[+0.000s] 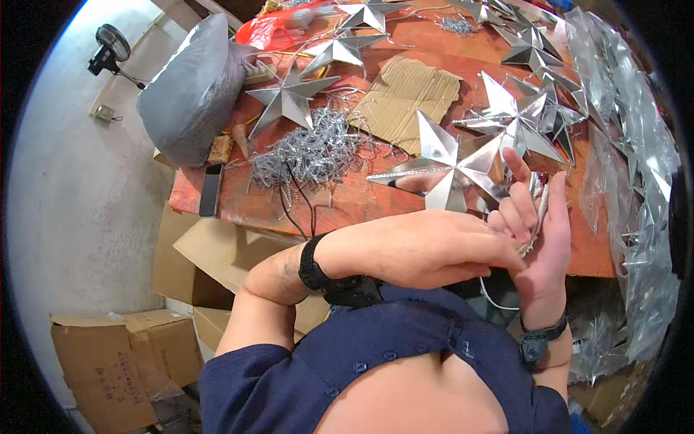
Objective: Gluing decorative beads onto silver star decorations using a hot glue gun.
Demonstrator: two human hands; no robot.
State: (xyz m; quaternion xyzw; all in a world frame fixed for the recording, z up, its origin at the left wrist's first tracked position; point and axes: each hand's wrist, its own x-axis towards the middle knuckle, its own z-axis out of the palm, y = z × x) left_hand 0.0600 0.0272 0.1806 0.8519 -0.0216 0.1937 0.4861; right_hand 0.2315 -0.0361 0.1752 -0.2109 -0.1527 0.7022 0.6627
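My right hand (542, 242) is turned palm up near the table's front edge. Its fingers curl around a small bundle of white cord (536, 217), with a dark red bit at its upper end. Reaching across from the left, my left hand (441, 242) has its fingers pressed together at the lower end of that bundle, against the right palm. A thin white loop of cord (497, 304) hangs below the hands. Just beyond them lies a shiny silver star (441, 170), partly hidden by my hands. Another silver star (517, 119) sits behind it.
On the red table (238, 202) lie a silver tinsel heap (311, 152), a cardboard piece (405, 101), a phone (210, 191) and more stars (290, 98). A grey bag (191, 90) stands at the left, clear plastic (622, 145) at the right. Cardboard boxes (101, 369) stand lower left.
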